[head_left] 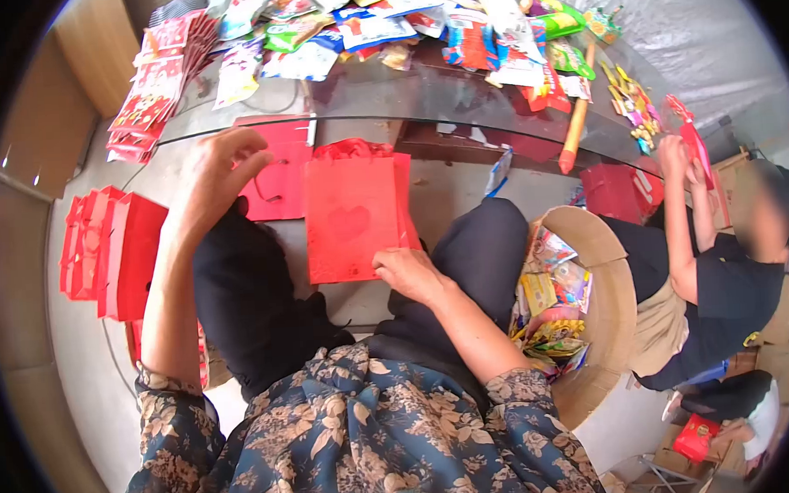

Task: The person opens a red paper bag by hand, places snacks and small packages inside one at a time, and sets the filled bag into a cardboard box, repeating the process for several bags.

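Note:
A red paper gift bag (350, 209) with a heart on its front stands upright between my knees. My right hand (405, 271) is closed at its lower right corner, fingertips pressed on the edge. Red crinkled filling (354, 149) shows at the mouth of the bag. Up to the left, my left hand (237, 161) is raised with bent fingers, thumb apart from them, nothing visible between. Just beyond its fingertips is another red bag (290, 167), lying flat with a cord handle.
Snack packets (374, 24) pile along the glass table (351, 92), with red printed packs (156, 89) at its left end. Filled red bags (132, 256) stand to my left. A cardboard drum (608, 311) of packets is by my right knee. A co-worker (726, 274) sits at right, hands raised at a red bag.

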The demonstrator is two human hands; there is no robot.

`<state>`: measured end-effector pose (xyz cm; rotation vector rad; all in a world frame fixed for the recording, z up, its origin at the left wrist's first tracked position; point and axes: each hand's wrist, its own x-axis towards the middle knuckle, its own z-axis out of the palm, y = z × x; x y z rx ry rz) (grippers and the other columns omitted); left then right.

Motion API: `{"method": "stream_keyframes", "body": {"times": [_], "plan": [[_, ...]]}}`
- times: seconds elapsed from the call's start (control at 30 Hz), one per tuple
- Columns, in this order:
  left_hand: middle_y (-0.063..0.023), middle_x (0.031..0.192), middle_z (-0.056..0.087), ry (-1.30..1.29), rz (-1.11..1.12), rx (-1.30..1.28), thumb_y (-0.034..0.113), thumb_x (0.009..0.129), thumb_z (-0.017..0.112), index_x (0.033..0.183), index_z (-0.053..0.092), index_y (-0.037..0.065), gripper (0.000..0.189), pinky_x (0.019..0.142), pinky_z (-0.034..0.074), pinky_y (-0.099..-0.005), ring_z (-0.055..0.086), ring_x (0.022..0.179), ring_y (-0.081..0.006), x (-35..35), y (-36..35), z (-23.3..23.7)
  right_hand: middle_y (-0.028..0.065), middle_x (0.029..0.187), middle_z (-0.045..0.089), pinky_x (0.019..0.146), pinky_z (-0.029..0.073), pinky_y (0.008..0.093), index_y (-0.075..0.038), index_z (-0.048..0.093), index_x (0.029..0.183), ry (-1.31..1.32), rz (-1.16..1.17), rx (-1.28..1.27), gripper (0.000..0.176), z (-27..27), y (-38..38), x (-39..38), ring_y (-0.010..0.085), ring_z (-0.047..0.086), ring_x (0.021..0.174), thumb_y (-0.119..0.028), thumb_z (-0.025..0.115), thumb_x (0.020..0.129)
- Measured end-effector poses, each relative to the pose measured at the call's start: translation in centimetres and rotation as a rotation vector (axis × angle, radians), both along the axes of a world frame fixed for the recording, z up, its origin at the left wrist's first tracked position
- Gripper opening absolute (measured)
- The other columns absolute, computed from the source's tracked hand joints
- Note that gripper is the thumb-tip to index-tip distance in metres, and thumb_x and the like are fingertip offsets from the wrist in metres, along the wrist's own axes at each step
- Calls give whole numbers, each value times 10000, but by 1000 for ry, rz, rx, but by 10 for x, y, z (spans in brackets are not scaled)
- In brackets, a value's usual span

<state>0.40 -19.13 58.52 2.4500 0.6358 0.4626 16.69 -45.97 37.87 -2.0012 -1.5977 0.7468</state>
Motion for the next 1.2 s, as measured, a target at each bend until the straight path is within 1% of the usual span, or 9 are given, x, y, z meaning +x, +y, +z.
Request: {"method": "stream_keyframes", "body": {"times": [0.2,0.3,0.33,0.37,0.4,0.5,0.53,0.83,1.2], "plan": [[-165,904,720,229,-150,-11,231,843,725,1029,707,27,276,759,540,-437,700,883,-328,47,10,-64,146,957,696,759,529,508,-59,648,928,-37,18,-44,104,-5,0,-4,374,676,933,-149,648,878],[-165,919,717,335,-131,-2,226,822,744,1029,705,34,285,791,537,-453,690,926,-348,49,14,-101,145,953,686,783,524,513,-56,641,945,-21,29,-85,112,-4,0,-5,377,670,948,-147,649,879],[-166,936,717,371,-147,42,220,819,746,1041,704,33,293,803,535,-454,688,939,-350,44,15,-111,138,953,685,785,509,475,-55,646,951,-27,22,-113,115,0,0,-6,359,662,943,-144,645,877],[-168,952,717,410,-160,86,214,816,749,1054,703,33,303,815,532,-455,686,952,-351,37,15,-121,139,951,684,784,508,474,-54,646,950,-25,19,-118,113,1,-1,-6,360,662,941,-139,646,875],[-170,969,718,451,-169,129,209,813,752,1067,702,32,313,828,530,-456,684,965,-353,33,10,-121,139,949,683,783,506,473,-52,646,948,-22,19,-123,111,0,-1,-6,360,661,939,-133,646,872],[-164,969,723,348,-190,-16,186,827,735,1103,696,28,320,793,540,-434,692,930,-328,35,-1,-108,140,944,680,780,504,470,-48,642,944,-21,32,-127,106,-1,0,-7,360,658,932,-120,644,868],[-177,975,720,327,-208,-59,176,825,735,1115,689,20,332,808,540,-436,692,934,-335,38,-2,-104,140,943,680,779,503,470,-47,641,944,-16,33,-125,106,-1,1,-8,361,658,931,-120,644,868],[-211,1004,705,336,-233,-68,154,821,738,1122,675,-1,344,822,542,-440,693,939,-343,37,-10,-102,153,961,675,787,500,480,-36,639,955,-15,46,-166,128,-2,4,-8,374,657,943,-134,649,873],[-203,1006,705,342,-248,-89,165,827,742,1130,673,-5,354,844,540,-448,689,962,-350,36,-12,-102,158,969,674,796,497,487,-35,641,963,-12,51,-171,141,-10,3,-7,373,654,962,-144,653,873]]}}
